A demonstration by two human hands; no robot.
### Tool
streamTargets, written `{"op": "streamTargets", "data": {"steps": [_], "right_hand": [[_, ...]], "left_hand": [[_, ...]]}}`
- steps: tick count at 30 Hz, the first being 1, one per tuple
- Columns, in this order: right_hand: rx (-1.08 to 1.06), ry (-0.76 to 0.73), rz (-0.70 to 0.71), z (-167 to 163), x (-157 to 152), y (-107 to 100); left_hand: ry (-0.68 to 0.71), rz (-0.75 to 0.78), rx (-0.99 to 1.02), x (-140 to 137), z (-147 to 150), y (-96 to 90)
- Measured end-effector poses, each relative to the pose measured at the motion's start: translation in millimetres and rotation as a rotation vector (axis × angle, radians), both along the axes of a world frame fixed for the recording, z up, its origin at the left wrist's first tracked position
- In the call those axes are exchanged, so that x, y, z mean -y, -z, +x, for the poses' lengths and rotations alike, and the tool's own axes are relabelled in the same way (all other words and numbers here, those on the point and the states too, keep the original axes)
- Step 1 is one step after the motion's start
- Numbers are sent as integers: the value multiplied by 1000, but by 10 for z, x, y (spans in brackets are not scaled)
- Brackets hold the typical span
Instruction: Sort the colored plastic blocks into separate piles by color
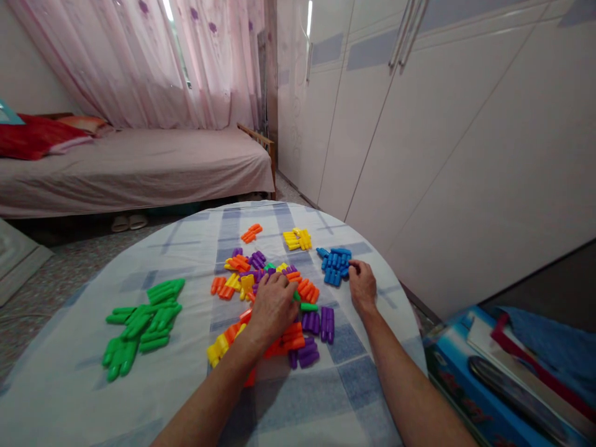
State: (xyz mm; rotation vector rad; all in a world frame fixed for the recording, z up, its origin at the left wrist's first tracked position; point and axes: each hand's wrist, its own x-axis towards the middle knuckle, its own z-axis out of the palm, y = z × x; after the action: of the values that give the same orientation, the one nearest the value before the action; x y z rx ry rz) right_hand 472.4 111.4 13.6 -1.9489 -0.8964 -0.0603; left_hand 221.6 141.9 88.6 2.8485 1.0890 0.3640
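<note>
My left hand [274,304] reaches over a mixed heap of toy plastic building pieces in the middle of the table. Its fingers are apart and bent down onto the heap, their tips partly hidden among purple pieces [257,259] and orange pieces [307,290]. A green piece [308,307] lies by the thumb. At the right, my right hand [362,285] has curled fingers closed at the edge of a group of blue pieces [334,266], touching a blue one. Yellow pieces [297,239] form a small group farther back. Green pieces [149,320] lie grouped at the left.
A checked cloth covers the round table [186,385]. A small orange group [251,233] lies near its far edge. Beyond stands a bed [186,155], with white wardrobe doors [433,124] on the right. Boxes and cloth [549,347] are stacked beside the table at lower right.
</note>
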Motion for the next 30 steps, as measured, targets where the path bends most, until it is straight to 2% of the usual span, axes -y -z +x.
{"op": "streamTargets", "data": {"steps": [4, 9, 18, 30], "right_hand": [[-9, 2, -6, -3, 0, -2], [6, -6, -14, -4, 10, -13], [8, -10, -10, 11, 7, 2], [8, -25, 8, 1, 13, -7]], "left_hand": [[43, -10, 34, 86, 29, -66], [147, -77, -5, 200, 137, -31], [90, -111, -121, 220, 284, -5], [109, -114, -238, 244, 355, -101]]}}
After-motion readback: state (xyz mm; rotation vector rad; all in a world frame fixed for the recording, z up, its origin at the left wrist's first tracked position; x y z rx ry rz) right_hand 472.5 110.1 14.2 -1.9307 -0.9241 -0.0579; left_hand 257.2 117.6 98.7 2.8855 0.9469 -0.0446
